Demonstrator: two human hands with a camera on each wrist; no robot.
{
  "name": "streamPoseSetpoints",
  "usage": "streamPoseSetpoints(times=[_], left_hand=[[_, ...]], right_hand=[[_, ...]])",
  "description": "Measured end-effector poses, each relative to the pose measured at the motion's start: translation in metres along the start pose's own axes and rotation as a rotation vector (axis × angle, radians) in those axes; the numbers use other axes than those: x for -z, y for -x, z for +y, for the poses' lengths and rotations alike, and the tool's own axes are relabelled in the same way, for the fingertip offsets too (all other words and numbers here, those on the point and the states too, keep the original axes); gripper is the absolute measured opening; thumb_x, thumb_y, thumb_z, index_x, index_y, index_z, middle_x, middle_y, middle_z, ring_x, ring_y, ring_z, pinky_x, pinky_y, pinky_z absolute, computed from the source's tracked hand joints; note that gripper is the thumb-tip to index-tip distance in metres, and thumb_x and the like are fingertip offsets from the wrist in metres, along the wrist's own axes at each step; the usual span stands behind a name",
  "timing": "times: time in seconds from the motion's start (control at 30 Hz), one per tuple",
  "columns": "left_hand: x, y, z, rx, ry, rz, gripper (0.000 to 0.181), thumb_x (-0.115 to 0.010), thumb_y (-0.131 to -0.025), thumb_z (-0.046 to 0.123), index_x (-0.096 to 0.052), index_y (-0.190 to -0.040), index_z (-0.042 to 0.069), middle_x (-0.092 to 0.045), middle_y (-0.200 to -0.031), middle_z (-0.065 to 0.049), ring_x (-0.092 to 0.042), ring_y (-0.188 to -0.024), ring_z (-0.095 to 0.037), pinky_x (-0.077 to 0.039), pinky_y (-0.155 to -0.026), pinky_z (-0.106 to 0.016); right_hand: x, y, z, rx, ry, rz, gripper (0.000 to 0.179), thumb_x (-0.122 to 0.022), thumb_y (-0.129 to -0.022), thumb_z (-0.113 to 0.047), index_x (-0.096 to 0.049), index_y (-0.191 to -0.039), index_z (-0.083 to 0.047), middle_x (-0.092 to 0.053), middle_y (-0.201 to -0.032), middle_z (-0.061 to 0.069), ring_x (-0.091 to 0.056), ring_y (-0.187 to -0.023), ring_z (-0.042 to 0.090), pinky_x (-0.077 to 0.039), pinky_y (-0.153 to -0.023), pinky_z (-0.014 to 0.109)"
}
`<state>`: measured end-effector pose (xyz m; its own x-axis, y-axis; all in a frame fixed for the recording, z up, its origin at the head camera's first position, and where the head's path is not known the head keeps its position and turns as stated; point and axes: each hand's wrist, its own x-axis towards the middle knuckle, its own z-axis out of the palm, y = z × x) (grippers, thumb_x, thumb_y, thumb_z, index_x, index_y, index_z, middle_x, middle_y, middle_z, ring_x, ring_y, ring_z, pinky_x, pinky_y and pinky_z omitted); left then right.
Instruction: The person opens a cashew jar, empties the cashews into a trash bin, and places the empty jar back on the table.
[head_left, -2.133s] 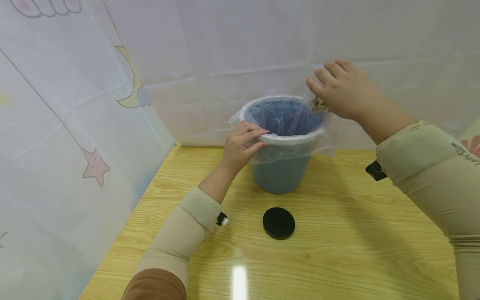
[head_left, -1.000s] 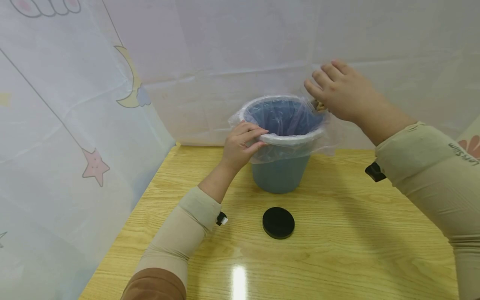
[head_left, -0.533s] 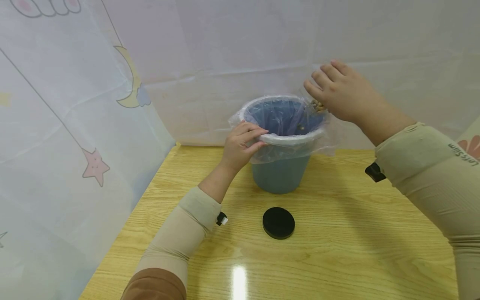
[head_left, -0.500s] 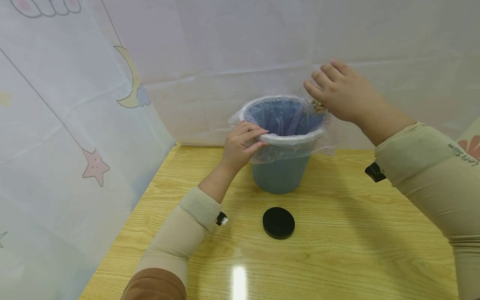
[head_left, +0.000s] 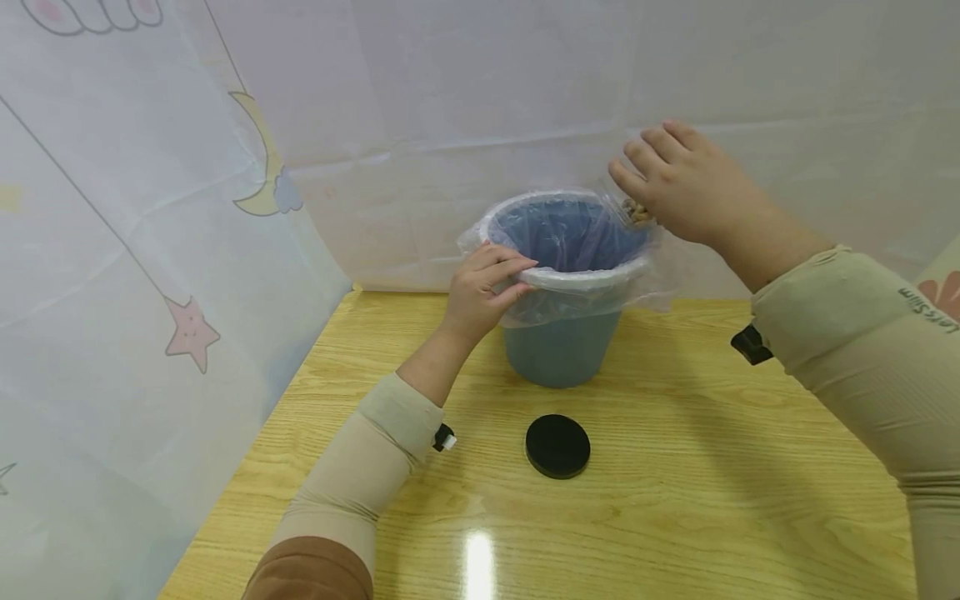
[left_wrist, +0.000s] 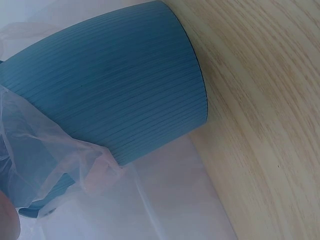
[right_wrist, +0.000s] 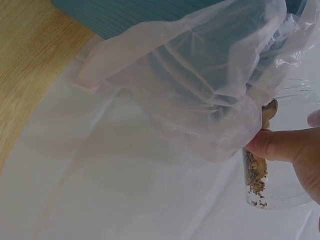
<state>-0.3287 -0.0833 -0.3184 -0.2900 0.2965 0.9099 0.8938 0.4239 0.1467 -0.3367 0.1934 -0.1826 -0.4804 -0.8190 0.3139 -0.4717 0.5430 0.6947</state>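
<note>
In the head view a blue trash bin (head_left: 562, 350) stands upright on the table, lined with a thin clear-pink trash bag (right_wrist: 200, 85) folded over its rim. My left hand (head_left: 480, 287) pinches the near left rim through the bag, thumb outside and fingers on top. My right hand (head_left: 690, 183) grips a clear jar (right_wrist: 285, 197) from above at the far right rim, its mouth tipped toward the bin. Brown dried pieces and crumbs (right_wrist: 257, 175) lie along the jar's lower side. In the head view the hand hides most of the jar.
A round black lid (head_left: 557, 447) lies flat on the wooden table (head_left: 675, 517) in front of the bin. Behind the bin hangs a pale sheet (head_left: 480, 100), and a printed one (head_left: 112, 250) borders the left side.
My right hand has shifted slightly left with the tilted jar. Small pieces showed inside the bin's mouth half a second ago and no longer show. My left hand keeps its place on the rim.
</note>
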Motion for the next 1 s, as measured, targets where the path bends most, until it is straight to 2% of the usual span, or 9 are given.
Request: streamPoseSetpoints(times=[1.0], left_hand=[[0.0001,-0.0001,-0.0007,0.002,0.006,0.000,0.028,-0.078,-0.070,0.019,-0.073,-0.095,0.008,-0.066,-0.093,-0.002,-0.058,-0.091,-0.016,-0.037,-0.098,-0.046]], right_hand=[[0.0009,-0.0016,-0.0012,0.041,0.043,-0.006,0.058,-0.063,-0.080,0.006,-0.038,-0.133,0.001,-0.039,-0.130,0.027,-0.032,-0.123,0.043,-0.019,-0.106,0.052]])
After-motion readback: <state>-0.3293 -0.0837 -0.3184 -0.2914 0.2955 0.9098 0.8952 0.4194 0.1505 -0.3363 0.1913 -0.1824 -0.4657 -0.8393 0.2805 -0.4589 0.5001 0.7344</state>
